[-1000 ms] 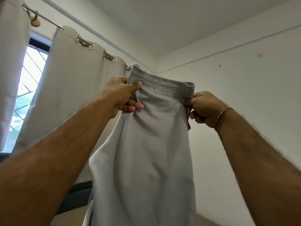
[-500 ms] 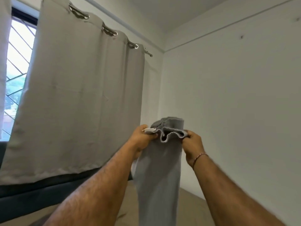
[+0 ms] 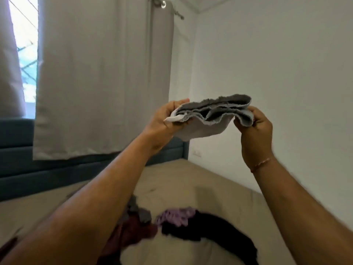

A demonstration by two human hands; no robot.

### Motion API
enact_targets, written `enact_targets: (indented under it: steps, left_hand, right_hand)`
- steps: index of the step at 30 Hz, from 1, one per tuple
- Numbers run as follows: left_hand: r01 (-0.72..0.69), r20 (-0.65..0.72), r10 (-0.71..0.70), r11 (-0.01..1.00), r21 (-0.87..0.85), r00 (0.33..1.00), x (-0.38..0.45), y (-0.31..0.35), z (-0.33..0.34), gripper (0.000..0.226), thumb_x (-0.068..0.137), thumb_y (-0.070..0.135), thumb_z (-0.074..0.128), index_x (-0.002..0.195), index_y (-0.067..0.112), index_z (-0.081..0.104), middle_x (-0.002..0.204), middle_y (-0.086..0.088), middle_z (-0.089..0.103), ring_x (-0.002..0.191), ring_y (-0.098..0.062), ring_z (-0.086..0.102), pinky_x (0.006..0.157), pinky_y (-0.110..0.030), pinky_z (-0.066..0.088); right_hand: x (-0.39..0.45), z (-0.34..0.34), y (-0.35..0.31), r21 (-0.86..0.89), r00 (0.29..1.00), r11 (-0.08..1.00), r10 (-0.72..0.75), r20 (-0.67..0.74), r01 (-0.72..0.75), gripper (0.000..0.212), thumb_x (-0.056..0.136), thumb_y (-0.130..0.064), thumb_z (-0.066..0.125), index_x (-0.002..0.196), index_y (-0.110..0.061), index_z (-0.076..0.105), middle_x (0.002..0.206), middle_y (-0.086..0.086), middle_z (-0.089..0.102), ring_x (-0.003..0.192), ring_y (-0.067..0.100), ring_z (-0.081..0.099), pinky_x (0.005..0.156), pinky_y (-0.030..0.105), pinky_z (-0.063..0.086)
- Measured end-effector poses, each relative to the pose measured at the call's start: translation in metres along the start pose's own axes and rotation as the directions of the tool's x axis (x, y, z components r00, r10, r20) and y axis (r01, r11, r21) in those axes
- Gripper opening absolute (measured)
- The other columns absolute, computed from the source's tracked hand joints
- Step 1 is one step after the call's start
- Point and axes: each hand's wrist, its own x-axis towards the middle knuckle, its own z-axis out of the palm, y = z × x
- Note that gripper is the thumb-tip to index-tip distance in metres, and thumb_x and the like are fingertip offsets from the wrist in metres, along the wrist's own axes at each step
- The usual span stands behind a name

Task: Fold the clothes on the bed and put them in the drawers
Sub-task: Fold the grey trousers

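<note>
Two hands hold grey garment up over the bed

Both hands raised at centre frame, holding one grey garment (image 3: 208, 119) between them in the air. Left hand (image 3: 168, 119) at centre-left: thumb on top, fingers curled under, grip pinched tight on the left end of the bunched waistband; a small white tag or drawstring end pokes out beside its fingers. Right hand (image 3: 254, 123) at centre-right: fingers curled round the right end of the same band, grip closed on the fabric. Thin bracelet (image 3: 260, 165) on the right wrist. Waistband edge faces the camera, wavy and gathered, several layers showing. Fabric sags a little between the hands; the rest of the garment is hidden behind and below the band, can't tell how it hangs.

Bed (image 3: 191, 180) fills the lower half, tan sheet. Pile of clothes (image 3: 172, 226) lying on it at lower centre, well below the held garment: lilac ruffled piece (image 3: 175, 217), black piece running to the lower right, dark red piece at lower centre-left, small grey bit above that. All blurred, exact items unclear.

Teal padded headboard (image 3: 17, 169) along the left edge. Beige curtain (image 3: 103, 77) hangs upper left to upper centre, bright window (image 3: 26, 48) strip at far upper left. White wall (image 3: 277, 64) fills the upper right.
</note>
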Motion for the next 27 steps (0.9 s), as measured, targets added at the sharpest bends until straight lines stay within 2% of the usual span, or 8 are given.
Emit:
enact_targets:
  steps: [5, 9, 14, 17, 20, 23, 25, 27]
  left_hand:
    - [0.233, 0.119, -0.256, 0.956, 0.179, 0.959, -0.218, -0.085, 0.018, 0.021, 0.085, -0.010, 0.077, 0.095, -0.006, 0.059, 0.138, -0.019, 0.062, 0.129, -0.014, 0.060, 0.107, -0.028, 0.048]
    - [0.549, 0.114, -0.655, 0.704, 0.450, 0.747, -0.398, -0.147, 0.052, 0.017, 0.090, 0.001, 0.075, 0.093, -0.006, 0.060, 0.094, -0.021, 0.065, 0.086, -0.020, 0.059, 0.078, -0.039, 0.047]
    - [0.544, 0.201, -0.755, 0.604, 0.582, 0.624, -0.512, -0.161, 0.067, 0.019, 0.086, 0.029, 0.073, 0.079, 0.022, 0.056, 0.081, 0.002, 0.064, 0.081, -0.019, 0.063, 0.073, -0.035, 0.048]
    - [0.533, 0.208, -0.758, 0.598, 0.599, 0.618, -0.525, -0.146, 0.062, 0.013, 0.089, 0.027, 0.073, 0.086, 0.021, 0.062, 0.081, 0.005, 0.066, 0.080, -0.013, 0.064, 0.074, -0.039, 0.051]
    - [0.447, 0.184, -0.759, 0.541, 0.712, 0.625, -0.539, -0.139, 0.058, 0.017, 0.090, 0.034, 0.066, 0.086, 0.027, 0.051, 0.082, 0.007, 0.064, 0.082, -0.010, 0.062, 0.074, -0.036, 0.047]
    - [0.260, 0.205, -0.734, 0.466, 0.846, 0.647, -0.550, -0.140, 0.052, 0.008, 0.088, 0.044, 0.049, 0.094, 0.038, 0.048, 0.103, 0.013, 0.063, 0.123, -0.008, 0.051, 0.106, -0.034, 0.026]
    - [0.198, 0.283, -0.704, 0.518, 0.832, 0.652, -0.553, -0.142, 0.045, 0.019, 0.092, 0.046, 0.051, 0.104, 0.034, 0.058, 0.133, 0.018, 0.060, 0.152, -0.007, 0.027, 0.121, -0.038, 0.007]
    - [0.198, 0.378, -0.656, 0.630, 0.751, 0.653, -0.548, -0.140, 0.039, 0.020, 0.095, 0.039, 0.057, 0.109, 0.027, 0.064, 0.152, 0.013, 0.050, 0.156, -0.012, 0.023, 0.125, -0.039, 0.016]
  right_hand:
    - [-0.221, -0.055, 0.026, -0.261, 0.950, 0.939, 0.269, 0.158, -0.223, 0.016, 0.094, -0.009, 0.071, 0.110, -0.008, 0.074, 0.110, -0.002, 0.076, 0.103, 0.001, 0.068, 0.091, 0.015, 0.050]
    - [-0.426, -0.103, 0.046, -0.471, 0.646, 0.612, 0.755, 0.111, -0.635, 0.022, 0.093, 0.001, 0.070, 0.103, -0.017, 0.076, 0.096, -0.006, 0.077, 0.089, 0.002, 0.069, 0.082, 0.032, 0.054]
    - [-0.553, -0.143, 0.040, -0.617, 0.389, 0.442, 0.892, 0.229, -0.650, 0.029, 0.081, -0.004, 0.083, 0.094, -0.030, 0.079, 0.094, -0.013, 0.079, 0.091, 0.004, 0.072, 0.085, 0.034, 0.056]
    - [-0.569, -0.153, 0.034, -0.724, 0.501, 0.565, 0.794, 0.345, -0.395, 0.028, 0.084, -0.018, 0.078, 0.100, -0.041, 0.075, 0.113, -0.017, 0.072, 0.101, 0.014, 0.065, 0.093, 0.023, 0.048]
    - [-0.576, -0.155, 0.032, -0.778, 0.538, 0.618, 0.696, 0.476, -0.110, 0.024, 0.080, -0.020, 0.081, 0.100, -0.030, 0.073, 0.138, -0.010, 0.059, 0.111, 0.018, 0.055, 0.094, 0.035, 0.044]
    - [-0.580, -0.147, 0.024, -0.711, 0.511, 0.703, 0.603, 0.613, 0.022, 0.023, 0.080, -0.019, 0.074, 0.097, -0.030, 0.063, 0.151, -0.009, 0.047, 0.127, 0.017, 0.047, 0.096, 0.042, 0.039]
    - [-0.582, -0.143, 0.020, -0.628, 0.516, 0.776, 0.514, 0.686, 0.062, 0.014, 0.088, -0.025, 0.061, 0.102, -0.029, 0.058, 0.150, -0.010, 0.048, 0.135, 0.016, 0.045, 0.102, 0.041, 0.036]
    - [-0.581, -0.139, 0.015, -0.585, 0.513, 0.810, 0.484, 0.709, 0.045, 0.020, 0.093, -0.030, 0.053, 0.110, -0.023, 0.062, 0.141, -0.006, 0.058, 0.138, 0.014, 0.047, 0.110, 0.035, 0.034]
